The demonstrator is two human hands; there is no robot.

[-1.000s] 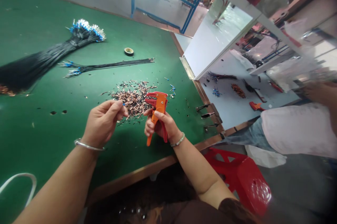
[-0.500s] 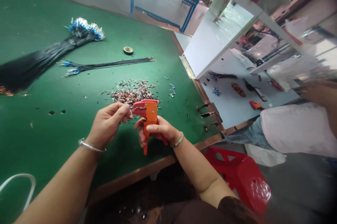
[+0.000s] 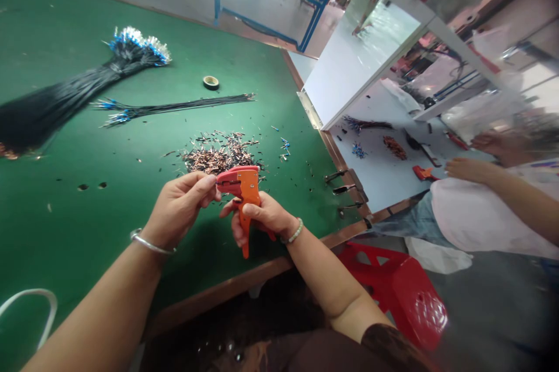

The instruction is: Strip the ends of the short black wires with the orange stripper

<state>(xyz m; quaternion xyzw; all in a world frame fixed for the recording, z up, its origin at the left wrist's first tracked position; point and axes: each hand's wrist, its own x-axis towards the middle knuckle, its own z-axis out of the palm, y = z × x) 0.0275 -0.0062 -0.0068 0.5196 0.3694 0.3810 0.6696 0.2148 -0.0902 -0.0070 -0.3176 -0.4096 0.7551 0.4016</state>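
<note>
Both arms are extended forward, and the hands are held close beside each other. The left forearm (image 3: pixel 109 290) is angled up from the lower left; the left wrist (image 3: pixel 156 232) is held nearly straight, and the back of the left hand (image 3: pixel 179 203) is turned into view. Its thumb (image 3: pixel 203 188) and index finger are drawn into a pinch, though the exact meeting of the tips cannot be made out. The right forearm (image 3: pixel 329 270) is slanted inward from the lower right. The right hand (image 3: pixel 264 215) is closed in a grip, its lower fingers (image 3: pixel 238 232) curled.
</note>
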